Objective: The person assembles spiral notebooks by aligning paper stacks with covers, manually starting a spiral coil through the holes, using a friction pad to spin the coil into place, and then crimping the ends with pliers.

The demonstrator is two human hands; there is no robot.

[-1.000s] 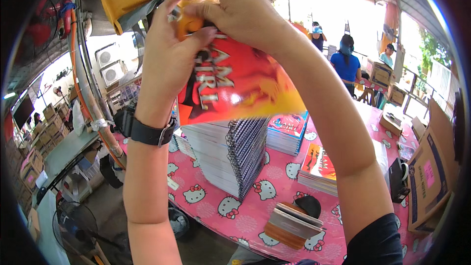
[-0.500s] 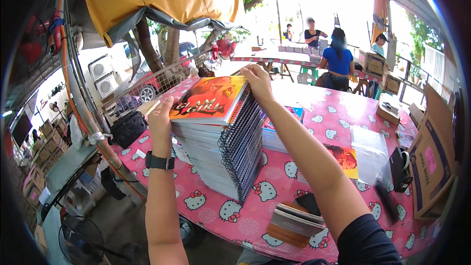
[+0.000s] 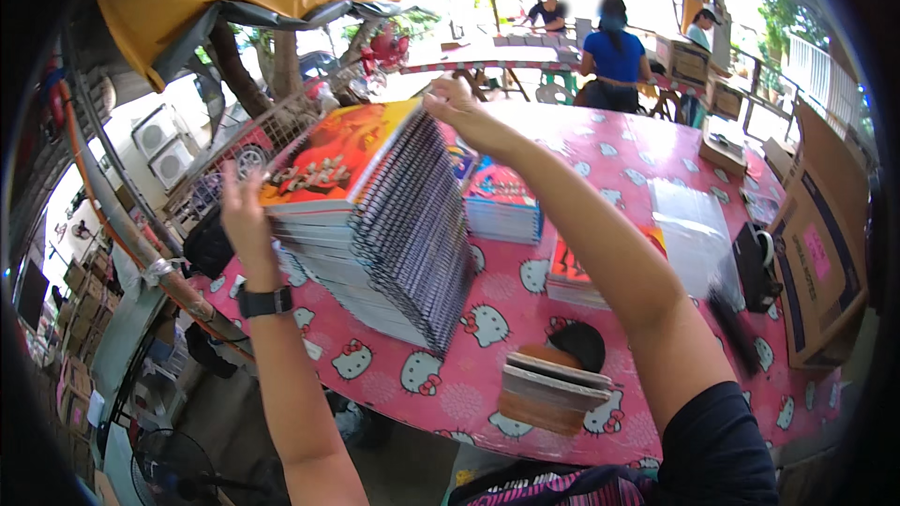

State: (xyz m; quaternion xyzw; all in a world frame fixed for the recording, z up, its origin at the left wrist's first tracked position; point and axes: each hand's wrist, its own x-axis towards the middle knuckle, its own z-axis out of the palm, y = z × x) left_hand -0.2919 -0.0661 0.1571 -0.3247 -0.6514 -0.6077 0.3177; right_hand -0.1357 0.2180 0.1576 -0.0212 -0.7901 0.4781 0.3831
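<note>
A tall stack of spiral notebooks (image 3: 394, 215) leans on the pink table, its dark coil bindings facing right. The top notebook (image 3: 328, 155) has a red, orange and yellow cover. My left hand (image 3: 246, 215) is upright at the stack's left edge, slightly blurred, with its fingers stretched out and apart. At the far right top corner, my right hand (image 3: 459, 114) has bent fingers gripping the notebooks' edge; its fingertips are partly hidden. Just right of the tall stack is a shorter pile of notebooks (image 3: 504, 201).
Another notebook pile (image 3: 577, 281) is partly behind my right forearm. Wooden blocks (image 3: 553, 389) lie near the front edge of the patterned table (image 3: 469, 394). Clear plastic sleeves (image 3: 694, 234), a black brush (image 3: 734, 330) and an open carton (image 3: 820, 262) are rightward. People work at a far table.
My left hand has loosened from the top notebook's left edge, its fingers now extended. My right hand stays at the far corner. The whole view has shifted, and the stack appears lower and further left.
</note>
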